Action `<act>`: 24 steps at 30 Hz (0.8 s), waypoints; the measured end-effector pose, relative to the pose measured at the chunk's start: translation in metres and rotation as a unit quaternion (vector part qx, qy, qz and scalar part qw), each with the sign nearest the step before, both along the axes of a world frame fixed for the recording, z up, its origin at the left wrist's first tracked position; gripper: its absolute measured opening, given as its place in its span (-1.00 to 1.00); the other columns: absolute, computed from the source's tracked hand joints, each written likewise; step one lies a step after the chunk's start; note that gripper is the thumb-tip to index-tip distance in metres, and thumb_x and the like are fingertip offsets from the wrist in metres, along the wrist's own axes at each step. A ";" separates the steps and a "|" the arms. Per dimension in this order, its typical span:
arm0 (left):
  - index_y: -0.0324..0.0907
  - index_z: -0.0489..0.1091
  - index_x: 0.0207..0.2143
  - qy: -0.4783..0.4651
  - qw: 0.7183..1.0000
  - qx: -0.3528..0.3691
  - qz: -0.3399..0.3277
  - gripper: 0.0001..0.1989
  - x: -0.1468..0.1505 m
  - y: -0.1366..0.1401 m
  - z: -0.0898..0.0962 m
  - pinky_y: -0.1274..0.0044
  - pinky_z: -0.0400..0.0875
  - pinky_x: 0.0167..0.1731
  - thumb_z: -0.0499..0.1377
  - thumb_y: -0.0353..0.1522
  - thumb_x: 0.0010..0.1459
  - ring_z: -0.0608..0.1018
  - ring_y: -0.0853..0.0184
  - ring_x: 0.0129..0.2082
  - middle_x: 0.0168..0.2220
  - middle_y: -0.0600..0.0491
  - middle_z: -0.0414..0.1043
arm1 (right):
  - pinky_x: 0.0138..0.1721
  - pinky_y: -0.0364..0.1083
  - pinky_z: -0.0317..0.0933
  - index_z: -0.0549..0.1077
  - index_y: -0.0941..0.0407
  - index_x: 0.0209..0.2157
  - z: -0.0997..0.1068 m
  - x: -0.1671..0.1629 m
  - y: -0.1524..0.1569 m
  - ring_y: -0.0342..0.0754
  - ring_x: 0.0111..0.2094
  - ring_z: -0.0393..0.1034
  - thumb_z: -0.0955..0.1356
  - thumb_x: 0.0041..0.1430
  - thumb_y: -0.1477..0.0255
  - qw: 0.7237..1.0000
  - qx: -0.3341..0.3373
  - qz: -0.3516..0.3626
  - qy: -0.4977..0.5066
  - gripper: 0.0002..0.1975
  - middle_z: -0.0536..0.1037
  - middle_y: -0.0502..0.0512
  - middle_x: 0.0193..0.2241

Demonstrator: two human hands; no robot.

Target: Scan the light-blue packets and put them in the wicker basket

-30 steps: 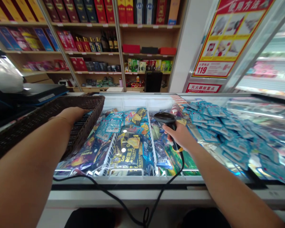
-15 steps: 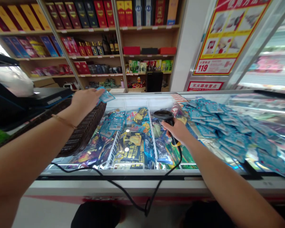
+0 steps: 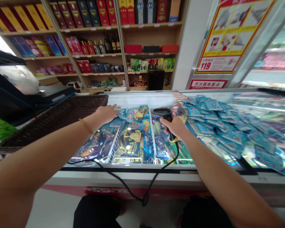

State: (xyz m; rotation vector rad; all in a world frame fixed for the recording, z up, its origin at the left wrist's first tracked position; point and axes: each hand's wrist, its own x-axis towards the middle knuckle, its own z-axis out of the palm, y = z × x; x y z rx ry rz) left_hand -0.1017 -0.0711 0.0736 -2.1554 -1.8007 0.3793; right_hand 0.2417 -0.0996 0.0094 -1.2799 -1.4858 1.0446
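Note:
My right hand point(image 3: 174, 126) is wrapped round the grip of a black barcode scanner point(image 3: 163, 111), whose head points left above the glass-topped freezer. The scanner's cable point(image 3: 117, 186) loops down over the front edge. My left hand point(image 3: 106, 114) reaches forward with fingers stretched out, just right of a brown wicker basket point(image 3: 68, 106). Its fingertips touch a small blue packet point(image 3: 122, 112) lying by a few similar packets point(image 3: 110, 126); the thumb is hidden. To the right of the scanner, a large heap of blue packets point(image 3: 213, 117) is spread over the glass.
Through the freezer glass, bagged frozen goods point(image 3: 133, 141) show between white wire dividers point(image 3: 116, 141). Black equipment point(image 3: 26, 91) stands at the left behind the basket. Beyond the freezer are wooden shelves point(image 3: 154, 57) of boxes and bottles. A red-and-yellow poster point(image 3: 232, 38) hangs at the right.
My left hand has moved right and down from the basket's edge, bringing a blue packet to the other packets, and its fingers have straightened. The right hand keeps the scanner in nearly the same place.

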 end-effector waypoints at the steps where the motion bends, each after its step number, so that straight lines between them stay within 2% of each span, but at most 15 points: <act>1: 0.08 0.33 0.26 -0.002 1.000 0.016 0.003 -0.53 0.002 -0.001 0.004 0.30 0.34 0.00 0.02 -0.29 0.33 0.37 -0.05 0.20 0.27 -0.20 0.25 | -0.70 -0.20 0.22 0.35 0.09 -0.42 0.000 0.000 0.000 -0.15 -0.72 0.34 0.48 0.13 0.24 1.000 -0.001 -0.003 0.001 -0.70 0.45 -0.03 -0.69; 5: 0.12 0.19 0.34 -0.041 0.994 0.104 0.012 -0.48 0.027 -0.006 0.022 0.31 0.35 -0.07 -0.06 -0.28 0.36 0.48 -0.03 0.06 0.07 -0.22 0.36 | -0.71 -0.20 0.22 0.36 0.10 -0.42 0.001 -0.001 0.000 -0.15 -0.72 0.33 0.48 0.14 0.26 1.000 0.000 -0.013 0.013 -0.72 0.45 -0.02 -0.68; 7: 0.12 0.12 0.37 -0.063 0.991 0.119 0.011 -0.45 0.047 -0.006 0.026 0.30 0.36 -0.10 -0.09 -0.31 0.36 0.52 -0.02 0.01 0.03 -0.21 0.40 | -0.71 -0.20 0.21 0.36 0.10 -0.42 0.002 -0.001 0.000 -0.16 -0.73 0.32 0.48 0.13 0.26 1.000 -0.003 -0.015 0.019 -0.72 0.45 -0.03 -0.69; 10: 0.09 0.15 0.36 -0.089 0.990 0.113 0.012 -0.44 0.080 -0.001 0.023 0.29 0.37 -0.13 -0.10 -0.37 0.35 0.56 -0.02 -0.02 -0.01 -0.22 0.47 | -0.70 -0.21 0.22 0.36 0.11 -0.42 0.004 0.000 0.000 -0.17 -0.73 0.32 0.48 0.14 0.27 1.000 -0.001 -0.018 0.024 -0.72 0.45 -0.02 -0.67; 13: 0.04 0.13 0.38 -0.142 0.984 0.097 0.040 -0.41 0.109 0.010 0.012 0.29 0.40 -0.13 -0.06 -0.42 0.32 0.59 0.00 -0.05 -0.04 -0.23 0.54 | -0.70 -0.20 0.24 0.36 0.12 -0.40 0.009 0.004 0.002 -0.18 -0.72 0.33 0.47 0.15 0.28 0.999 0.003 -0.037 0.036 -0.73 0.48 0.00 -0.62; 15: 0.02 0.14 0.38 -0.197 0.976 0.076 0.049 -0.36 0.125 0.021 0.001 0.32 0.42 -0.11 0.05 -0.44 0.26 0.60 0.02 -0.05 -0.05 -0.22 0.57 | -0.69 -0.20 0.25 0.36 0.12 -0.39 0.011 0.007 0.004 -0.18 -0.71 0.34 0.47 0.14 0.28 0.997 0.005 -0.051 0.051 -0.73 0.50 0.01 -0.58; 18: -0.07 0.26 0.33 -0.316 0.947 0.060 0.012 -0.35 0.145 0.037 -0.019 0.38 0.43 -0.04 0.16 -0.48 0.18 0.59 0.06 -0.01 -0.01 -0.19 0.58 | -0.68 -0.21 0.25 0.35 0.12 -0.38 0.013 0.011 0.007 -0.19 -0.69 0.35 0.48 0.13 0.25 0.996 0.007 -0.061 0.068 -0.71 0.50 0.00 -0.56; 21: -0.10 0.39 0.24 -0.394 0.915 0.088 -0.013 -0.48 0.157 0.047 -0.040 0.44 0.40 0.05 0.06 -0.48 0.25 0.56 0.15 0.07 0.07 -0.10 0.55 | -0.69 -0.21 0.24 0.35 0.10 -0.36 0.013 0.012 0.008 -0.19 -0.69 0.35 0.48 0.13 0.24 0.996 0.003 -0.063 0.070 -0.71 0.48 -0.04 -0.57; 24: -0.14 0.44 0.19 -0.413 0.904 0.110 -0.001 -0.51 0.156 0.048 -0.058 0.42 0.37 0.09 0.02 -0.50 0.25 0.56 0.15 0.08 0.05 -0.11 0.57 | -0.70 -0.21 0.23 0.35 0.10 -0.35 0.012 0.011 0.007 -0.19 -0.71 0.34 0.46 0.16 0.26 0.996 0.004 -0.058 0.069 -0.74 0.48 -0.04 -0.56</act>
